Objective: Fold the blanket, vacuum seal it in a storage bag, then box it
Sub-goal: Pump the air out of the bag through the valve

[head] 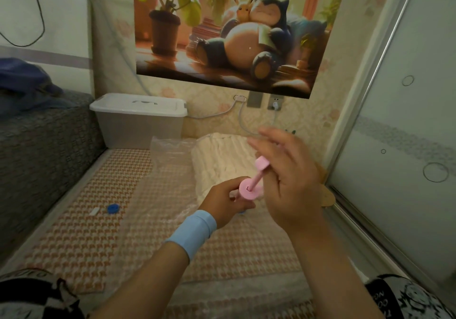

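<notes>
Head view: the person sits on a floor mat (81, 229) with an orange-and-white houndstooth pattern, both arms reaching forward. The left hand (225, 201), with a light blue wristband (191, 232) on its wrist, is closed around the body of a pink hand pump (248, 188), whose round top cap faces the camera. The pump's thin rod slants up and to the right to a small pink handle (261, 164). The right hand (291, 183) is raised just beside that handle with its fingers (269, 137) spread and blurred; the palm hides the contact, so I cannot tell whether it grips the handle or only rests against it.

Beyond the hands lies the folded cream blanket (222, 160), ribbed in texture, inside a clear plastic storage bag (170, 149) whose loose end wrinkles out to the left and whose near part spreads flat over the mat. The pump sits over the near edge of the bag. On the mat to the left, well apart from the hands, lie a small blue cap (113, 208) and a small white clip (94, 211), near each other.

At the far end of the mat a translucent storage box (138, 123) stands with its white lid on, against the wall, left of the blanket. A grey sofa (42, 143) runs along the left. A cartoon poster (232, 32) hangs on the far wall above wall sockets (275, 102) with cables plugged in. A sliding door (407, 121) fills the right side
</notes>
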